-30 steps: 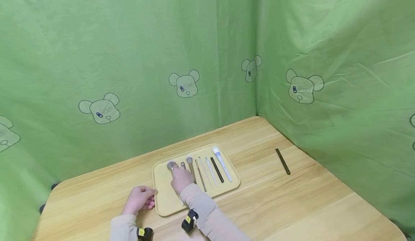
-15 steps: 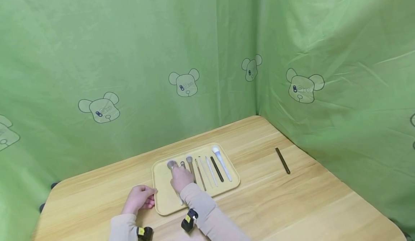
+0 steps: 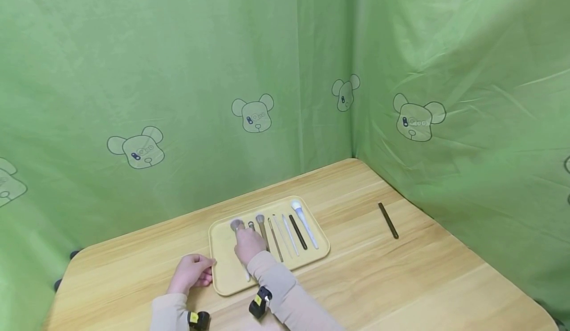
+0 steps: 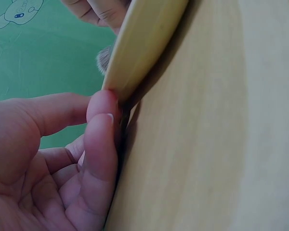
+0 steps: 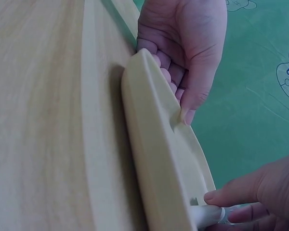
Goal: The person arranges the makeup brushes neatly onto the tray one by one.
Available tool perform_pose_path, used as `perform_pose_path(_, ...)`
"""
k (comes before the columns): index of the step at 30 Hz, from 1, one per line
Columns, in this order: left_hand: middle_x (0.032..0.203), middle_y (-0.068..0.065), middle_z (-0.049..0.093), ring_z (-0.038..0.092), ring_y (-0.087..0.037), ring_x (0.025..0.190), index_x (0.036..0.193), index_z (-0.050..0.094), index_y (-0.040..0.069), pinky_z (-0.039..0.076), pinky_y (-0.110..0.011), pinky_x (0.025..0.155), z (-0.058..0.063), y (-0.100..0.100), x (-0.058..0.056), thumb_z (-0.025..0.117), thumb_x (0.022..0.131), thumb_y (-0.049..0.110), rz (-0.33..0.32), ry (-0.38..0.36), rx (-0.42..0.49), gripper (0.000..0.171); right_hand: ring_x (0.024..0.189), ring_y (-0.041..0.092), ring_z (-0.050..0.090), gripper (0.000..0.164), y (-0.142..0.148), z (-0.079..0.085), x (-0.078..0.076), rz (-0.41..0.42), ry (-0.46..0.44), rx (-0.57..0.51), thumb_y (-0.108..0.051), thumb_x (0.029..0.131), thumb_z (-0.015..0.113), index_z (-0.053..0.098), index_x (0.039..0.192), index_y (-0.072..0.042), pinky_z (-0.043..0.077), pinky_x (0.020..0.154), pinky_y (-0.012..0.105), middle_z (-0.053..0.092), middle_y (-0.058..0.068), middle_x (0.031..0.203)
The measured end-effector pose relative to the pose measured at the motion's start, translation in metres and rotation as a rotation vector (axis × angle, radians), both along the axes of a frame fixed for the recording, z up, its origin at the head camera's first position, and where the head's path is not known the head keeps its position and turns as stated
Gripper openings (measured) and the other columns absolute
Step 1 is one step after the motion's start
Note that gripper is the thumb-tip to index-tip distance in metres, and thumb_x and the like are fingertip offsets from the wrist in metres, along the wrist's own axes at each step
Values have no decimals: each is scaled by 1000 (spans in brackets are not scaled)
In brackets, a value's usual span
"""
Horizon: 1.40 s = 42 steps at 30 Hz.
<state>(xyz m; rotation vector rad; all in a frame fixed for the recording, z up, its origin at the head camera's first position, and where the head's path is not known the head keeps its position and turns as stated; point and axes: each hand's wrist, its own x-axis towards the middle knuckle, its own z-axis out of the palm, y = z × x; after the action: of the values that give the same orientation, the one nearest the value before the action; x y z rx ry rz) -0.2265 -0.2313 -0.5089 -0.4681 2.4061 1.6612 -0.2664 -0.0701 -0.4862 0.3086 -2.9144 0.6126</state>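
My left hand [image 3: 191,274] pinches the left rim of a yellow tray [image 3: 224,257] between thumb and fingers. In the left wrist view the fingertips [image 4: 102,107] meet at that rim. My right hand [image 3: 249,246] is over the tray and holds a makeup brush [image 3: 236,223] with a fluffy grey head. Its pale handle [image 5: 208,216] shows between thumb and fingers in the right wrist view. The brush lies low in the tray, head toward the far rim; its middle is hidden under the hand.
Right of that hand, several more brushes lie side by side in the tray, among them a black stick [image 3: 298,232] and a white-headed brush [image 3: 305,224]. A dark brown stick [image 3: 388,220] lies on the wooden table [image 3: 378,276]. Green curtains [image 3: 200,73] stand behind.
The held brush has turned slightly: its head has shifted a little right and its handle end a little left. The left hand and the tray stay in place.
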Motion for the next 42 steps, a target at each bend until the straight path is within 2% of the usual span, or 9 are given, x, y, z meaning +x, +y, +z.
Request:
perform_pose_path(13,62,-3,59,57,-11,51,84,58,-2,52,-24,49,0,-1,-1,60,81,18,-13,-12,2,20,48,15,55,44,0,1,0,21,3,-6,-15,72,67,55,111,-1,39,38,22,65,8,69)
perform_pose_path(21,61,-3,58,56,-10,50,83,57,-1,52,-23,48,-1,-1,-2,61,82,19,-9,-16,-4,20,45,14,51,40,4,2,-1,17,62,-6,-19,70,68,57,106,-5,36,36,23,60,4,62)
perform_pose_path(28,62,-4,59,57,-11,50,85,58,-2,52,-25,49,1,0,0,61,81,19,-7,-17,-2,21,47,15,53,28,8,1,-4,47,63,-48,-18,70,69,59,94,-7,39,40,23,60,4,63)
perform_pose_path(35,62,-5,59,56,-11,50,84,58,-2,52,-25,48,0,0,1,61,81,18,-3,-13,-2,21,53,14,54,16,17,8,-7,37,12,-88,-21,77,65,60,82,-6,44,45,23,61,4,66)
perform_pose_path(38,62,-5,59,56,-11,50,84,58,-2,52,-24,48,0,0,1,61,81,18,0,-11,-3,21,50,14,51,19,22,11,-9,27,-19,-100,-23,77,65,60,83,-5,41,41,23,58,6,71)
perform_pose_path(42,61,-4,58,56,-11,50,84,57,-2,52,-24,48,0,-1,0,61,81,18,3,-6,-1,20,53,14,50,25,29,13,-12,25,-32,-87,-27,76,68,61,85,-5,42,43,22,54,7,77)
